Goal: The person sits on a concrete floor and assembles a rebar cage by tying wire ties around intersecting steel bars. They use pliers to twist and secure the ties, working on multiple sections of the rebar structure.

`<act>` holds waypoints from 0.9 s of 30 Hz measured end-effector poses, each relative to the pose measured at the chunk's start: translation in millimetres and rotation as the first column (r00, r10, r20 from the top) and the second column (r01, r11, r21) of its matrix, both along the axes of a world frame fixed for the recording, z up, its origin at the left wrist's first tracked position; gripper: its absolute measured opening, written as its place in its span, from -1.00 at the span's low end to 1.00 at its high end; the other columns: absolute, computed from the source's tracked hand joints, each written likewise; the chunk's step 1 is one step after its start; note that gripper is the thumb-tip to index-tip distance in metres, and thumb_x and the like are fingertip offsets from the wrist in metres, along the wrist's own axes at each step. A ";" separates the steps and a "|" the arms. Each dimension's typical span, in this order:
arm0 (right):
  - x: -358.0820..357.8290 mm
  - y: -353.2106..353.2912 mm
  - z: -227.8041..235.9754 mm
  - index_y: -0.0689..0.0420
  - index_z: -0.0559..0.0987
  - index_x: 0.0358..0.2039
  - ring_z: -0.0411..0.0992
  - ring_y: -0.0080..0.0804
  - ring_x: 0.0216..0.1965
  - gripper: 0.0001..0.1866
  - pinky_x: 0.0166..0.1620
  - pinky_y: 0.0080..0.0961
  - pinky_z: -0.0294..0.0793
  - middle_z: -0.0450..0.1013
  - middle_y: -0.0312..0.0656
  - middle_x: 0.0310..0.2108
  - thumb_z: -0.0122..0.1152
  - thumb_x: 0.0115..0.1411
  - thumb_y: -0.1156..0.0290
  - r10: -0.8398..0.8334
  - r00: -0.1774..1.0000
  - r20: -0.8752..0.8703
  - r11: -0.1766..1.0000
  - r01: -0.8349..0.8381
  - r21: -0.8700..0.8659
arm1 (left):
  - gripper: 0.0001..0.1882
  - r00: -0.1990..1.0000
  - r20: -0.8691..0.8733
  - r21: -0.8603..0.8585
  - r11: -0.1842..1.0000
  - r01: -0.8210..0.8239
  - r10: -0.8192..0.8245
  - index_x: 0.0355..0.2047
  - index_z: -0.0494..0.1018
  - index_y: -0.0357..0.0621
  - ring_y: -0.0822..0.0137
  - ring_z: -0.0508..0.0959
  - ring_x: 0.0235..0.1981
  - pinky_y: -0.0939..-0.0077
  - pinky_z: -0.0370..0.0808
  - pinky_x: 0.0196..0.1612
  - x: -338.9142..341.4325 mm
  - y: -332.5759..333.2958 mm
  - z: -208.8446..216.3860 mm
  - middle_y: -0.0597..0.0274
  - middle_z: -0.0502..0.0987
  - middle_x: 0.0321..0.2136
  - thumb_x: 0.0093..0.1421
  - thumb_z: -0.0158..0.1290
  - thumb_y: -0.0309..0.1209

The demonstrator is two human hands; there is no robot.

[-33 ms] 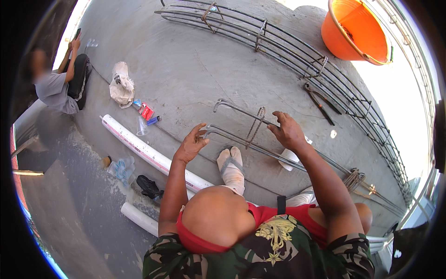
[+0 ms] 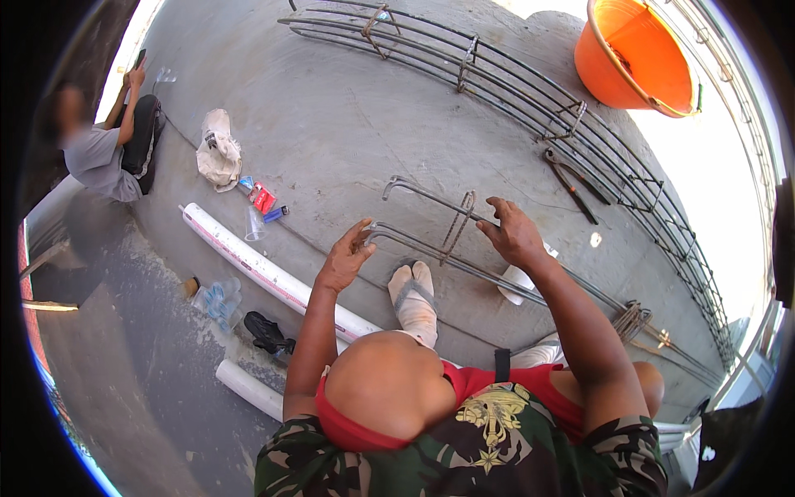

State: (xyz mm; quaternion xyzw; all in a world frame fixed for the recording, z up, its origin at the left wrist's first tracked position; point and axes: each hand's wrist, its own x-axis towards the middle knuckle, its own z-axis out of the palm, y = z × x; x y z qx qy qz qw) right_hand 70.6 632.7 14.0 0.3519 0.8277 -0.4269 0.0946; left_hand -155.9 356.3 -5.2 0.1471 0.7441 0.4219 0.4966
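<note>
Several long steel bars with hooked ends lie over my lap side, running off to the lower right. A rectangular wire stirrup stands around them. My left hand pinches the hooked end of the nearer bars between thumb and fingers. Beyond the stirrup, my right hand is closed on the farther bar; its palm side is hidden. A bunch of rusty stirrups gathers on the bars farther right. A white cylindrical object sits partly behind the bars.
A long rebar cage curves across the far side, with cutters beside it and an orange bucket behind. White pipes lie at left, near a cloth sack and a red packet. Another person sits far left.
</note>
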 end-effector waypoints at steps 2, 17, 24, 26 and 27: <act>-5.3 0.0 1.1 0.14 0.32 0.13 0.39 0.06 -0.05 -0.38 -0.04 -0.18 0.40 0.38 0.08 -0.08 0.23 0.13 0.12 -0.023 1.000 0.005 0.999 0.023 -0.038 | -0.57 0.995 -0.101 0.034 0.999 -0.025 0.028 0.09 0.37 -0.18 0.43 0.48 -0.16 0.54 0.42 -0.09 13.9 4.6 -6.1 0.08 0.50 -0.05 0.21 0.09 -0.41; -24.8 -33.2 -11.4 0.30 0.19 0.19 0.31 -0.01 0.07 0.09 0.07 -0.21 0.33 0.24 0.08 0.07 0.48 -0.21 -0.09 0.185 0.982 0.039 0.968 -0.189 0.166 | -0.67 0.929 -0.368 -0.040 0.998 -0.057 0.038 -0.39 0.44 -0.32 0.40 0.52 -0.58 0.48 0.41 -0.48 27.2 27.4 -8.0 0.17 0.47 -0.61 0.27 0.04 -0.23; -24.8 -10.1 4.3 0.34 0.25 0.12 0.35 0.02 0.02 0.02 0.02 -0.22 0.39 0.29 0.10 -0.03 0.47 -0.21 -0.09 0.240 0.953 0.184 0.970 -0.244 0.001 | -0.65 0.941 -0.339 -0.027 1.000 -0.012 0.002 -0.39 0.43 -0.29 0.41 0.56 -0.43 0.52 0.47 -0.36 20.1 21.2 -19.6 0.23 0.48 -0.57 0.30 0.00 -0.19; -20.3 -7.9 -2.6 0.35 0.27 0.09 0.36 0.03 0.00 0.00 0.01 -0.20 0.42 0.30 0.10 -0.04 0.47 -0.21 -0.07 0.235 0.947 0.219 0.972 -0.228 -0.056 | -0.67 0.970 -0.233 0.053 0.997 -0.063 0.073 -0.37 0.44 -0.28 0.42 0.56 -0.40 0.53 0.49 -0.33 22.7 23.4 -22.3 0.25 0.51 -0.53 0.30 0.00 -0.21; -18.2 -7.6 -9.4 0.35 0.28 0.08 0.36 0.04 0.00 -0.02 0.01 -0.19 0.42 0.30 0.11 -0.04 0.48 -0.22 -0.05 0.244 0.953 0.180 0.970 -0.239 -0.047 | -0.69 0.982 -0.114 0.079 0.987 -0.140 0.148 -0.37 0.45 -0.28 0.43 0.56 -0.40 0.54 0.49 -0.34 24.4 23.3 -22.7 0.25 0.52 -0.51 0.31 0.00 -0.22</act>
